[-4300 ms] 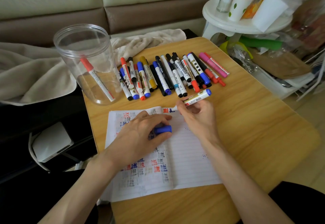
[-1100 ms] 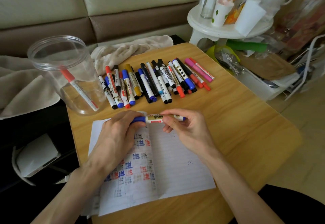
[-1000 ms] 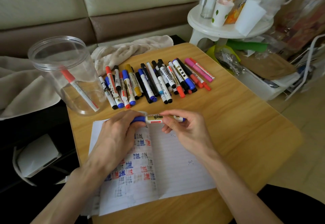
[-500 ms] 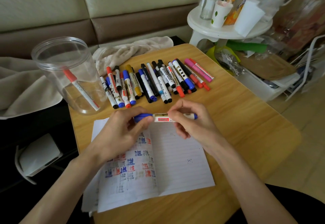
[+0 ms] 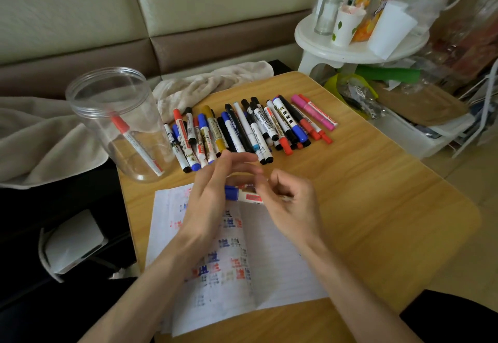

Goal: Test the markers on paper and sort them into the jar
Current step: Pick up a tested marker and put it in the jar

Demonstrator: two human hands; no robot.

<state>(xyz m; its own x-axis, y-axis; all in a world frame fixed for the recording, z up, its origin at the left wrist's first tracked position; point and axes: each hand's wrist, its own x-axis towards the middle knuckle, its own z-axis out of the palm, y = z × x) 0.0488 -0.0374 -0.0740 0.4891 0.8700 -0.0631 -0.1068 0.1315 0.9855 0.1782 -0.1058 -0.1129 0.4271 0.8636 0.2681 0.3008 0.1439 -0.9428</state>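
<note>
As the left hand (image 5: pixel 207 197) is releasing the recapped blue marker (image 5: pixel 244 196), fingers (image 5: pixel 239 157) spreading open, the right hand (image 5: pixel 291 202) is gripping its barrel, probably heading for the clear jar (image 5: pixel 113 127).

The jar (image 5: pixel 116 127) stands at the table's far left corner, its mouth open upward and reachable from above; one red-capped marker (image 5: pixel 134 146) leans inside, the rest of the interior free; just to its right a row of loose markers (image 5: pixel 250 127) fills the far middle of the table (image 5: pixel 390 208); between that row and the paper (image 5: pixel 269 275) runs a narrow bare strip, taken up by the left hand (image 5: pixel 207 200) and the right hand (image 5: pixel 293 202) with a blue-capped marker (image 5: pixel 234 193); the table's right half is bare wood; a cluttered white stool (image 5: pixel 350 49) crowds the far right corner.
</note>
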